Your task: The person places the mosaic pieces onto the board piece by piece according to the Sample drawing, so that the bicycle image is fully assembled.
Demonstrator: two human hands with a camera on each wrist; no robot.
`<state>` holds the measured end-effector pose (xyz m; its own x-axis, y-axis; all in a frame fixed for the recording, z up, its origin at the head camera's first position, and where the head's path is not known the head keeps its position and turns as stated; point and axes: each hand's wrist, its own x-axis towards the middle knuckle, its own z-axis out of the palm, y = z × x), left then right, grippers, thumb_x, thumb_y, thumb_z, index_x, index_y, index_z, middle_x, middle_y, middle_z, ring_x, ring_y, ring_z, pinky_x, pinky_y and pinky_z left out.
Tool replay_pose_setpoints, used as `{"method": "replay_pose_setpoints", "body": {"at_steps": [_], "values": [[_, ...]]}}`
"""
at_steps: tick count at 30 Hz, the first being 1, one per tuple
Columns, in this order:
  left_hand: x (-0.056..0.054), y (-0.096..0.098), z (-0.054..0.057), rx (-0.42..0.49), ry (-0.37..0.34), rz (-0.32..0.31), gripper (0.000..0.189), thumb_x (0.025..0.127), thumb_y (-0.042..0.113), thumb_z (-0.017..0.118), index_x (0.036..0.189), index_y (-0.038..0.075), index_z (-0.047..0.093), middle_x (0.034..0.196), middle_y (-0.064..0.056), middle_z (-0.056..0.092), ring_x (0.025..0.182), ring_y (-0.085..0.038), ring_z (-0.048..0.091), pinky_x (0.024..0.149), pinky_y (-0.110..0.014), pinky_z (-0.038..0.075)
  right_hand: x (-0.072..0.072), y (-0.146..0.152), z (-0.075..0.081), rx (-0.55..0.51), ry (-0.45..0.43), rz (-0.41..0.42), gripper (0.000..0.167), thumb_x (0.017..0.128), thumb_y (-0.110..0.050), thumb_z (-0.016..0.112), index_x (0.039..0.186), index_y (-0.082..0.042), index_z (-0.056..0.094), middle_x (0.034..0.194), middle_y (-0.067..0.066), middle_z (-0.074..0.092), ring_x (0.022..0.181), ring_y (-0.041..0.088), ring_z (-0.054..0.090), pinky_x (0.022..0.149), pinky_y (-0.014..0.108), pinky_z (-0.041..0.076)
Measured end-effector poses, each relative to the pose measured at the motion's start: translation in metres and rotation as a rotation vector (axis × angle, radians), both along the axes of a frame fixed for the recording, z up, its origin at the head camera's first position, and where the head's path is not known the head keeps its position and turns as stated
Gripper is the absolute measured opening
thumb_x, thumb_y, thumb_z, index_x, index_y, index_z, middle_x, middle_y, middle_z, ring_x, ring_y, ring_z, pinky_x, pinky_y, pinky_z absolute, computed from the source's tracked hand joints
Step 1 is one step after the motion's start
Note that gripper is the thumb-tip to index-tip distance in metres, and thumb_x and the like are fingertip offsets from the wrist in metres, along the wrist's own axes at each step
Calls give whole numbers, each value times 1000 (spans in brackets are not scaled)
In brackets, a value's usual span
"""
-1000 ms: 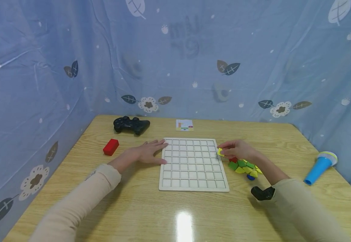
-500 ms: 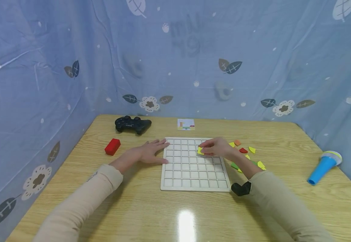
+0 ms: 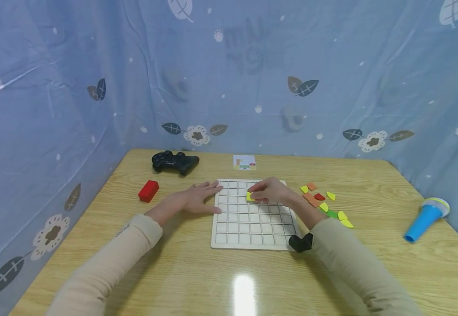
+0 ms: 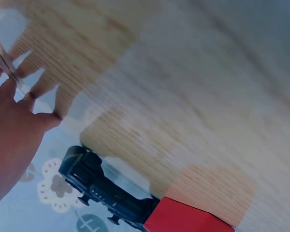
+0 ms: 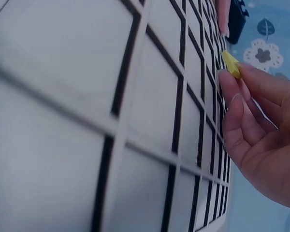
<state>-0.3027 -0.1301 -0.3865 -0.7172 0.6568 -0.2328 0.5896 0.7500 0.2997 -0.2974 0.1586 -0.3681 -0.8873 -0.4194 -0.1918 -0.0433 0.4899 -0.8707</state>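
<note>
A white grid board (image 3: 238,228) with square cells lies on the table in the head view. Between thumb and fingers my right hand (image 3: 271,192) pinches a small yellow tile (image 3: 249,196), close over the board's upper middle cells. The right wrist view shows the yellow tile (image 5: 231,65) at the fingertips of my right hand (image 5: 263,130). My left hand (image 3: 197,198) lies with fingers spread, its fingertips and thumb at the board's left edge. In the left wrist view, the left hand (image 4: 19,121) shows with its fingers extended.
Several loose yellow, red, orange and green tiles (image 3: 323,206) lie right of the board. A black game controller (image 3: 175,162) and a red block (image 3: 148,191) lie to the left. Behind the board is a small printed card (image 3: 244,162); far right, a blue toy microphone (image 3: 426,219).
My right hand has carried the yellow tile leftward from the board's right edge to over its upper middle, uncovering more loose tiles. The left hand keeps its place at the board's edge.
</note>
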Motion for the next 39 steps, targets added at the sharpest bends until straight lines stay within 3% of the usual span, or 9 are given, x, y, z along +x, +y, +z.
{"method": "replay_pose_setpoints", "body": {"at_steps": [7, 18, 24, 27, 31, 35, 39], "values": [[-1, 1, 0, -28, -8, 12, 88, 89, 66, 47, 155, 21, 10, 159, -4, 0, 143, -31, 3, 110, -58, 5, 1, -14, 2, 40, -12, -16, 23, 91, -7, 65, 111, 4, 69, 90, 9, 70, 76, 16, 66, 65, 26, 52], [1, 2, 4, -24, -9, 24, 88, 89, 66, 47, 155, 21, 11, 159, -3, 1, 143, -31, 3, 110, -58, 3, 0, -23, 0, 110, 55, -31, 19, 89, -11, 68, 104, 1, 72, 79, 6, 69, 68, 15, 62, 63, 26, 51], [1, 1, 2, -32, -20, 28, 87, 89, 66, 47, 155, 23, 10, 159, -1, -1, 144, -29, 1, 111, -57, 3, -1, -23, -2, 95, 42, -18, 22, 92, -12, 65, 108, 2, 70, 80, 7, 68, 67, 15, 58, 62, 27, 48], [1, 0, 1, -24, -18, 21, 87, 89, 66, 47, 155, 23, 10, 159, -1, -1, 144, -29, 2, 110, -57, 2, -2, -19, -3, 56, -2, -6, 26, 94, -15, 62, 114, 2, 67, 86, 8, 69, 73, 15, 61, 66, 27, 50], [2, 1, 3, -11, -19, 10, 87, 90, 63, 48, 155, 20, 11, 159, -3, 0, 143, -31, 2, 110, -58, 2, -4, -4, -3, -17, -49, 33, 34, 97, -16, 58, 125, 3, 60, 107, 13, 68, 93, 21, 65, 80, 33, 52], [3, 1, 4, -2, -23, 6, 87, 90, 62, 49, 155, 19, 11, 159, -4, 0, 143, -32, 2, 110, -59, 2, -5, 20, -3, -96, -93, 59, 41, 99, -17, 54, 134, 6, 51, 124, 20, 59, 107, 28, 61, 90, 39, 49], [3, 1, 3, -16, -22, 12, 87, 90, 64, 48, 155, 20, 10, 159, -2, -2, 143, -30, 1, 110, -58, 2, -5, 43, 0, -134, -131, 54, 48, 101, -19, 51, 139, 7, 41, 131, 24, 53, 115, 29, 56, 94, 38, 46]]}}
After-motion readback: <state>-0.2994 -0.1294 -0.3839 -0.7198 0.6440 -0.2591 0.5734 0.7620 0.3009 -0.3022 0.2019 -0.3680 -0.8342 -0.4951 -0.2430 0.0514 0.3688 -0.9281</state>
